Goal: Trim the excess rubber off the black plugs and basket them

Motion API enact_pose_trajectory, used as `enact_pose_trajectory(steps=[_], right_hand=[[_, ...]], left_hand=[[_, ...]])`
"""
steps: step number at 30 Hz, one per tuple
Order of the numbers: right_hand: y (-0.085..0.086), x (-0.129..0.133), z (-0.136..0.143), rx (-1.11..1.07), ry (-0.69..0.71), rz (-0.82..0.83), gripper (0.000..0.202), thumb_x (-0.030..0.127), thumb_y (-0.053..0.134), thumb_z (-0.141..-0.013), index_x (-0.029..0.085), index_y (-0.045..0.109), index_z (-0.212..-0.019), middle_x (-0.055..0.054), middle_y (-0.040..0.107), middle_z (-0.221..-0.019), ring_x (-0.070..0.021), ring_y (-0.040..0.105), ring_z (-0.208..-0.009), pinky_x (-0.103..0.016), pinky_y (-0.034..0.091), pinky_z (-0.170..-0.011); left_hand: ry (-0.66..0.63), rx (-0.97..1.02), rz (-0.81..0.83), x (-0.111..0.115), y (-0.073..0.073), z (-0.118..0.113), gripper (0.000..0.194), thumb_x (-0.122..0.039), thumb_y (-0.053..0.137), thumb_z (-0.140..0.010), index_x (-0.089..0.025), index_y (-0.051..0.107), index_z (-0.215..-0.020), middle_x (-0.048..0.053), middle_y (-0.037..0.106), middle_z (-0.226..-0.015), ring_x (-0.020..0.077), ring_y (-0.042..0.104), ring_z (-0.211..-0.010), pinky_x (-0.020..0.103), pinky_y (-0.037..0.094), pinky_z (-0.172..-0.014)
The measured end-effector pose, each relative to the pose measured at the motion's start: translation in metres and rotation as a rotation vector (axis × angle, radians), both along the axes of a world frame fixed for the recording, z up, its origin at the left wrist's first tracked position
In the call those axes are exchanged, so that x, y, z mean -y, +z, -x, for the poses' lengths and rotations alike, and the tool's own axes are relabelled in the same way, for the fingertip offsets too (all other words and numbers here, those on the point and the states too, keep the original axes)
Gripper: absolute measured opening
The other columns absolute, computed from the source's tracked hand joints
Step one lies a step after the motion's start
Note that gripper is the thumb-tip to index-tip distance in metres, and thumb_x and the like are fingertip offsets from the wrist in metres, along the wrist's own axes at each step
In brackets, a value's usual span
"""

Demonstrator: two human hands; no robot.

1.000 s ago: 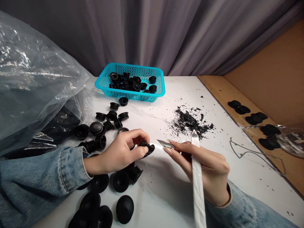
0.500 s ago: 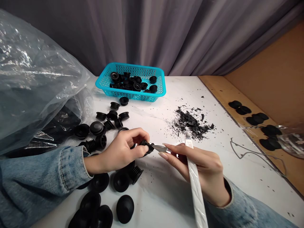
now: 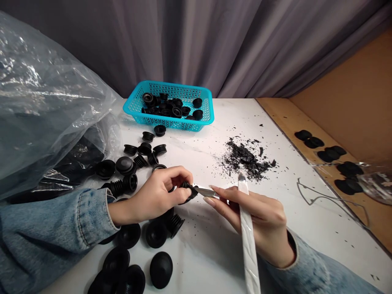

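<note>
My left hand (image 3: 167, 188) pinches a small black ribbed plug (image 3: 190, 192) between thumb and fingers, partly covering it. My right hand (image 3: 252, 212) grips a pointed metal blade (image 3: 206, 192) close to its tip; the tip meets the plug's edge. Through the same hand runs a long white-wrapped strip (image 3: 248, 245) with a metal end. Whether strip and blade are one tool I cannot tell, as the fingers hide where they would join. More black ribbed plugs (image 3: 130, 235) lie around and below my left forearm.
A turquoise basket (image 3: 171, 121) holding several plugs stands at the back. Black shavings (image 3: 246, 159) are heaped right of centre. A clear plastic bag (image 3: 55, 94) bulges at the left. Bent wire (image 3: 324, 198) and black pieces (image 3: 332, 153) lie along the right edge.
The blade has turned slightly at the plug's edge and its face looks darker. The lower end of the white-wrapped strip has swung left. My left hand stays nearly still.
</note>
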State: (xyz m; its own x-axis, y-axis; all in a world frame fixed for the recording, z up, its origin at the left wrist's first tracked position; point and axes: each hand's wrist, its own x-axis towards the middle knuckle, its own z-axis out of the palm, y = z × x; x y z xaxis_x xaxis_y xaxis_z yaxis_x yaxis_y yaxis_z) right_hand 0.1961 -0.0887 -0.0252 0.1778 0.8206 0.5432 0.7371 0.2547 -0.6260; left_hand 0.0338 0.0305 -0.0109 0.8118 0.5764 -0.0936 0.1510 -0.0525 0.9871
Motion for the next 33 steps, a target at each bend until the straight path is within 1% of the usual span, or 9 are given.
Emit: enact_pose_trajectory(steps=[6,10,13,16,23,28,33], right_hand=[[-0.0014,0.0021,0.0019,0.016,-0.033,-0.04,0.013,0.015,0.068,-0.078,0.02,0.069,-0.09,-0.002,0.069,-0.063,-0.0142,0.058,-0.044,-0.028,0.046,-0.041],[-0.0012,0.001,-0.0012,-0.034,-0.066,-0.097,0.014,0.015,0.071,-0.074,0.02,0.07,-0.087,0.0,0.066,-0.061,-0.0125,0.055,-0.042,-0.026,0.045,-0.04],[0.0012,-0.0006,-0.0037,-0.051,-0.018,-0.043,0.011,0.015,0.071,-0.073,0.018,0.07,-0.083,0.001,0.063,-0.055,-0.0104,0.05,-0.038,-0.025,0.042,-0.037],[0.0037,-0.0008,-0.0042,-0.046,0.024,0.007,0.009,0.016,0.07,-0.075,0.016,0.069,-0.084,0.0,0.061,-0.054,-0.01,0.048,-0.038,-0.025,0.04,-0.037],[0.0,0.0011,-0.0043,-0.032,0.043,0.003,0.012,0.019,0.068,-0.078,0.017,0.068,-0.09,-0.001,0.065,-0.058,-0.0112,0.051,-0.039,-0.026,0.041,-0.038],[-0.0013,0.0002,-0.0037,-0.02,0.038,-0.008,0.01,0.019,0.067,-0.079,0.018,0.068,-0.088,-0.002,0.067,-0.061,-0.013,0.056,-0.042,-0.027,0.045,-0.039],[-0.0015,0.0,-0.0013,0.013,0.023,-0.049,0.009,0.018,0.068,-0.078,0.015,0.069,-0.086,-0.002,0.065,-0.058,-0.0127,0.056,-0.042,-0.026,0.044,-0.038]], left_hand=[[-0.028,0.007,0.013,0.0,0.0006,-0.0007,0.006,-0.019,0.053,-0.075,-0.016,0.053,-0.079,-0.001,0.05,-0.075,0.012,0.046,-0.071,0.024,0.039,-0.064],[-0.033,0.02,0.015,-0.0002,0.0004,-0.001,0.006,-0.019,0.053,-0.075,-0.015,0.053,-0.079,-0.001,0.05,-0.075,0.0122,0.047,-0.071,0.023,0.04,-0.065],[-0.019,0.015,0.009,-0.0003,0.0005,-0.0006,0.006,-0.02,0.053,-0.075,-0.016,0.054,-0.079,-0.001,0.051,-0.075,0.0123,0.047,-0.071,0.023,0.04,-0.063],[-0.014,0.009,0.012,-0.0001,0.0003,-0.0003,0.006,-0.02,0.054,-0.074,-0.015,0.053,-0.078,-0.001,0.05,-0.073,0.0118,0.046,-0.069,0.023,0.039,-0.062],[-0.023,0.023,0.017,-0.0003,-0.0009,-0.0003,0.007,-0.02,0.053,-0.074,-0.015,0.053,-0.079,-0.001,0.05,-0.074,0.0119,0.046,-0.07,0.024,0.039,-0.063],[-0.031,0.025,0.012,-0.0005,-0.001,0.0,0.007,-0.019,0.053,-0.074,-0.015,0.053,-0.079,-0.001,0.05,-0.073,0.012,0.046,-0.07,0.024,0.039,-0.062],[-0.036,0.025,0.021,-0.0009,-0.0015,0.0006,0.007,-0.019,0.052,-0.074,-0.015,0.054,-0.079,-0.001,0.05,-0.073,0.0117,0.046,-0.07,0.023,0.039,-0.062]])
